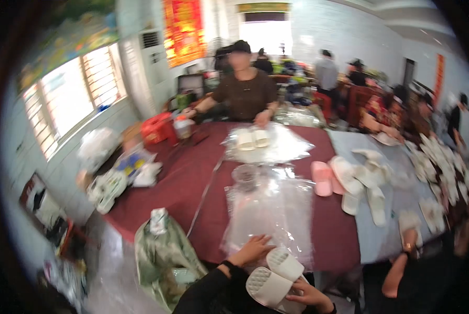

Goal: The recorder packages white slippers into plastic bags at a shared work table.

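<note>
Near the table's front edge, my right hand (309,294) is closed on a pair of white slippers (268,285) with quilted-looking footbeds. My left hand (253,251) lies just left of the slippers, its fingers stretched out over the lower edge of a stack of clear plastic bags (266,212). A small round clear object (245,175) rests near the top of that stack. Across the table another pair of white slippers (252,139) lies on more clear plastic bags (289,149), with a co-worker's hand close behind.
The dark red tablecloth (166,183) meets a grey-blue one (365,240) on the right. Pink slippers (322,180) and several white slippers (375,201) lie there, with another person's hand (409,238) among them. A green fabric cover (158,261) hangs left of my arm. A red bag (158,127) stands far left.
</note>
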Available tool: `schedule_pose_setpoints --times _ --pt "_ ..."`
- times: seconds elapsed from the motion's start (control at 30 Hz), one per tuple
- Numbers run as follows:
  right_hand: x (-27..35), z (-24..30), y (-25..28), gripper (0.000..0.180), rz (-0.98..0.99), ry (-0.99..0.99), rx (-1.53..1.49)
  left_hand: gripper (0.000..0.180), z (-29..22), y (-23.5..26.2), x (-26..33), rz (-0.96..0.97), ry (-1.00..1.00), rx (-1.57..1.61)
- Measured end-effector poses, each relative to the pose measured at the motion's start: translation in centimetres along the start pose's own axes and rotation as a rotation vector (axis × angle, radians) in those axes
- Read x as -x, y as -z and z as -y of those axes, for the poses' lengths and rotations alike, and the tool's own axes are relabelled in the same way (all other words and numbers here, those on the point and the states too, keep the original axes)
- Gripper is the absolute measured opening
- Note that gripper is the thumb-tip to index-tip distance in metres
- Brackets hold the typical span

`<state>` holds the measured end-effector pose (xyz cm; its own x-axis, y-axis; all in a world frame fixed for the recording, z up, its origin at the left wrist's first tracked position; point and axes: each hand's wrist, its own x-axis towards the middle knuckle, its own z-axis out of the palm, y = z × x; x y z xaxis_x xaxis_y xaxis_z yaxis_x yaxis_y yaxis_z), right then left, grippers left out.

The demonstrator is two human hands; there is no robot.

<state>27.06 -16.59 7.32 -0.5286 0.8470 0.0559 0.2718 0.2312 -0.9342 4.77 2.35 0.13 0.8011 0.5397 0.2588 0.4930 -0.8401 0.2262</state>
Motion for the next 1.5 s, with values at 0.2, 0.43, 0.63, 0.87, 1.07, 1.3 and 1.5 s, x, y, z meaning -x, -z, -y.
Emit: schedule_pose_setpoints --times 0.2,0.43,0.63,0.87,1.07,1.3,1.5 --pt "1.3 -3.3 -0.5 0.058 0.257 -0.067 -0.144 0.025 0.6 -0.1 -0.7 -0.052 0.125 0.276" --pt "-0.4 -2.8 0.5 0.058 0.308 -0.060 -0.082 0.022 0.1 1.0 -2.2 -0.281 0.230 0.221" --pt "-0.7 -2.3 0.8 0.056 0.267 -0.051 -0.045 0.031 -1.7 4.4 -2.3 -0.187 0.287 0.207" --pt "-1.1 -1.7 1.1 0.054 0.222 -0.034 -0.003 0.023 -0.3 1.1 -1.9 -0.258 0.168 0.136" --pt "-1.7 -1.1 1.2 0.053 0.184 -0.017 0.029 0.034 -1.1 1.4 -1.9 -0.061 0.134 0.217" --pt "0.9 0.7 1.2 0.052 0.021 -0.098 0.052 0.089 -2.9 5.0 -4.4 0.143 0.148 0.275" --pt "-0.8 0.8 1.8 0.056 0.015 0.076 0.229 0.063 -0.9 4.7 -6.0 0.213 0.002 -0.063"
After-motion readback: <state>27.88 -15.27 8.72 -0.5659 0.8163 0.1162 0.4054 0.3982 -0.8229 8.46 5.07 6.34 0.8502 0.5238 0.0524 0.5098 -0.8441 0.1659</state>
